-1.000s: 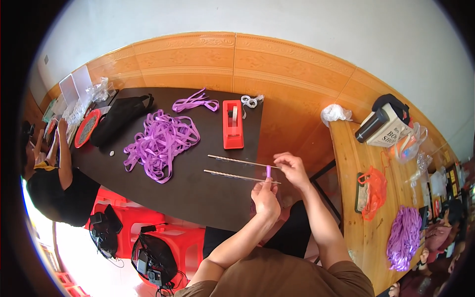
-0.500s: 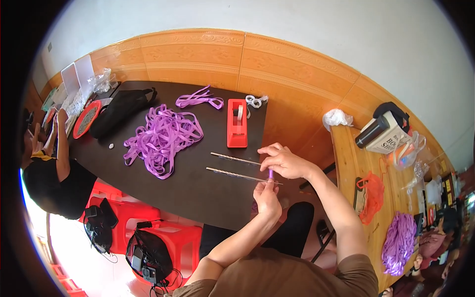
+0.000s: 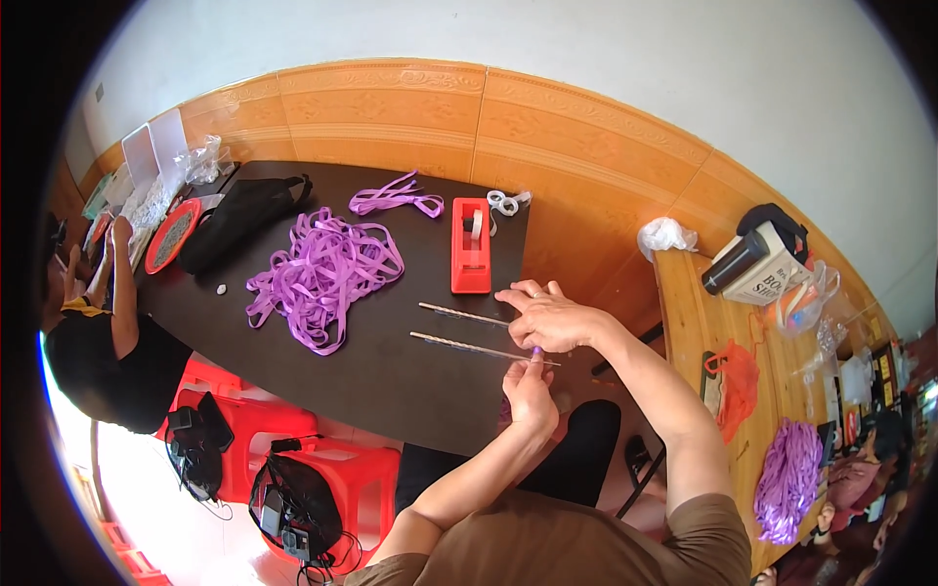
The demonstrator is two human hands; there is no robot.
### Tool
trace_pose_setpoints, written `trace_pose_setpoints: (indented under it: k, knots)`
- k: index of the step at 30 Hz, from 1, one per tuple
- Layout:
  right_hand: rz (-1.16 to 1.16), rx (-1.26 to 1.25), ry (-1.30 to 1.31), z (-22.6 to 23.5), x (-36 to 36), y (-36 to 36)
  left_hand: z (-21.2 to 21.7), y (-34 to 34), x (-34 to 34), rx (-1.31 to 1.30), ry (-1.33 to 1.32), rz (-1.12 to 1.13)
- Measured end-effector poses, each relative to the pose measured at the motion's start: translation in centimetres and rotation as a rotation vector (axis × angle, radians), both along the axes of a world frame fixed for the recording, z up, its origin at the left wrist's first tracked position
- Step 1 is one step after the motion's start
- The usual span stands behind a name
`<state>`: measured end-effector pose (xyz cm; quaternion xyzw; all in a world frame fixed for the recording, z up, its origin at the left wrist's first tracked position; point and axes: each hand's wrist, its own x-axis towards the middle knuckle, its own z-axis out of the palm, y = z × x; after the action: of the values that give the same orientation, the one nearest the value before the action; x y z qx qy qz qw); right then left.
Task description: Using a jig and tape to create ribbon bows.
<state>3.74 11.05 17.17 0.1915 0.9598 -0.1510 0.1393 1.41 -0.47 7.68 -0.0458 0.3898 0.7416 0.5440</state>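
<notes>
Two thin, parallel rods with a twisted look, a far rod (image 3: 461,313) and a near rod (image 3: 459,345), stick out leftward over the dark table at its right end. My left hand (image 3: 531,398) is closed at the near rod, its thumb and fingertips pinching a short bit of purple ribbon (image 3: 536,351). Just beyond it, my right hand (image 3: 559,322) bends palm down over the far rod's right end. Its fingers close on the ribbon, with the forefinger reaching out to the left; the hand hides most of the strip.
A purple ribbon heap (image 3: 327,273), a smaller ribbon bundle (image 3: 396,201), a red tape dispenser (image 3: 471,256), white-handled scissors (image 3: 506,202) and a black bag (image 3: 239,225) lie on the table (image 3: 391,391). A person (image 3: 107,366) sits at left; red stools (image 3: 366,479) stand nearby.
My right hand has moved slightly left and down, nearer my left hand. The ribbon strip between the hands, visible before, is now mostly covered. The rods stay almost in place.
</notes>
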Motion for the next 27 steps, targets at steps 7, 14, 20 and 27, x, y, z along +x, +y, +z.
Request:
trace_pose_setpoints:
  k: [7, 14, 20, 27]
  knots:
    - [-0.074, -0.167, 0.361, -2.2, 3.2, 0.7, 0.0, 0.0, -0.1, -0.015, 0.003, -0.032]
    - [-0.169, -0.264, 0.801, -6.1, 6.0, 0.2, -0.7, 0.0, -0.1, 0.019, -0.02, -0.03]
    - [-0.307, -0.427, 0.916, -8.0, 8.1, 0.3, -0.3, -0.4, -0.5, -0.014, 0.025, -0.105]
    - [-0.408, -0.417, 0.984, -9.8, 5.7, 0.0, -0.5, -0.5, -0.6, -0.008, 0.035, -0.12]
